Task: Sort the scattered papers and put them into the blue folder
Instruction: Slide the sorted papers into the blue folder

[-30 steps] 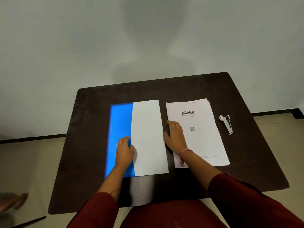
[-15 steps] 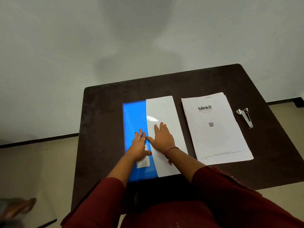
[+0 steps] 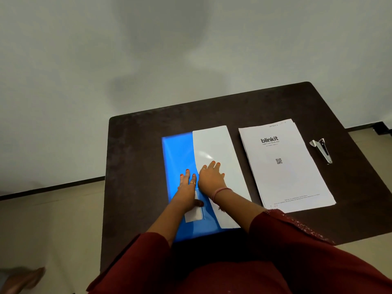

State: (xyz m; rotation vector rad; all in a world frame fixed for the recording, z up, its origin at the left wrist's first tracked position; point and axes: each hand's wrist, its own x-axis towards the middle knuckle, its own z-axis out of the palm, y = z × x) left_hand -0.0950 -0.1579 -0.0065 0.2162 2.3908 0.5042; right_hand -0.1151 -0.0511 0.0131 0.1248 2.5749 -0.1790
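A blue folder (image 3: 178, 153) lies flat on the dark table (image 3: 135, 166), with a pale white flap (image 3: 214, 141) over its right half. My left hand (image 3: 187, 188) rests flat on the blue part, fingers straight, above a small white label. My right hand (image 3: 211, 177) presses flat on the white flap right beside it, fingers spread. To the right of the folder lies a neat stack of printed white papers (image 3: 286, 177), apart from both hands.
A metal stapler (image 3: 322, 149) lies near the table's right edge, beyond the papers. The table stands against a plain wall, with tiled floor on both sides. A foot shows at the lower left on the floor.
My right hand left the paper stack and came onto the folder's white flap beside my left hand. Both hands now lie flat and have slid slightly forward. The camera view has shifted left.
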